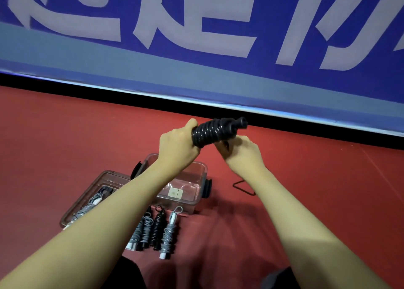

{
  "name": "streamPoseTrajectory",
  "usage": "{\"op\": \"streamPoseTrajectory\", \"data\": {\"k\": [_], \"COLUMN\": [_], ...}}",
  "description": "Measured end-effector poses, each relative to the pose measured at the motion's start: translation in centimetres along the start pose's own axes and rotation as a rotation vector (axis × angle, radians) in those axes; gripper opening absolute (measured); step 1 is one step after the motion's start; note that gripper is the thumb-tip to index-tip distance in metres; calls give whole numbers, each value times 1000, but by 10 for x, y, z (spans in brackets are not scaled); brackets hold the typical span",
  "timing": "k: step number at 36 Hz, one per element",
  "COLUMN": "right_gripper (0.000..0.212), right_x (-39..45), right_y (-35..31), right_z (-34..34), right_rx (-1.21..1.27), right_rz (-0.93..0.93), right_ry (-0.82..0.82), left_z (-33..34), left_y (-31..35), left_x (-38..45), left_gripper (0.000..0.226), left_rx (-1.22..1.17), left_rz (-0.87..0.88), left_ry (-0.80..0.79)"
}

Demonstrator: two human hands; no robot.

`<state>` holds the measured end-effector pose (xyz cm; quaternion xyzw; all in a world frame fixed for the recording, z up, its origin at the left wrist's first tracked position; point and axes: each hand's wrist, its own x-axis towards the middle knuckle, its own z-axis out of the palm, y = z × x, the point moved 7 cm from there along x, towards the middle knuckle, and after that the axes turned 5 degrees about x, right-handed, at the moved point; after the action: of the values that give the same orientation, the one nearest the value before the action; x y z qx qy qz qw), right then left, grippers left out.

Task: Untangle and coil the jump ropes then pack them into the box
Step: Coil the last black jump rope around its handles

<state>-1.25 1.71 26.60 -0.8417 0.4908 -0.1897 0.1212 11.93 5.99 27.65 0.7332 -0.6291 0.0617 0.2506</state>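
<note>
Left hand grips black coiled rope; right hand pinches it above clear box.

Two bare forearms run up from the bottom corners to the left hand and the right hand, with no sleeves, watch, rings or gloves on them, and dark clothing shows low between the arms at the bottom edge.
</note>
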Motion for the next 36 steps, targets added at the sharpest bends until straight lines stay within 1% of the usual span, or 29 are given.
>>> {"op": "streamPoseTrajectory", "data": {"k": [3,9,12,15,18,21,22,25,27,28,31,33,34,36], "right_gripper": [36,27,21,21,27,31,29,9,23,27,27,27,27,26], "right_x": [0,-2,-6,-7,-11,-14,-14,-13,-12,-12,-10,-7,-4,0], "right_y": [-8,-17,-24,-30,-37,-42,-43,-45,-48,-49,-47,-39,-34,-24], "right_z": [8,20,23,23,23,21,19,9,1,-3,-9,-10,-10,-8], "right_rx": [-110,-67,14,33,29,12,7,-5,-75,-124,-174,-161,-154,-107], "right_rz": [-62,-90,-118,-155,-211,-252,-265,-303,-337,-352,-347,-292,-251,-149], "right_ry": [-16,-144,-206,-261,-303,-301,-300,-259,-177,-133,-48,-27,-27,-52], "left_z": [6,13,19,24,28,38,41,47,51,53,57,55,52,47], "left_y": [-3,-9,-13,-18,-24,-27,-28,-32,-34,-34,-29,-22,-17,-11], "left_x": [2,4,5,6,5,1,0,-1,-2,-2,0,1,1,2], "left_gripper": [19,19,18,19,18,14,14,16,16,17,17,15,21,41], "left_rx": [66,101,136,194,332,442,468,528,568,580,599,596,603,599], "left_rz": [-94,-204,-226,-234,-229,-212,-202,-172,-134,-111,1,114,176,287], "left_ry": [-36,-53,-76,-101,-150,-249,-276,-311,-318,-318,-304,-219,-174,-73]}}
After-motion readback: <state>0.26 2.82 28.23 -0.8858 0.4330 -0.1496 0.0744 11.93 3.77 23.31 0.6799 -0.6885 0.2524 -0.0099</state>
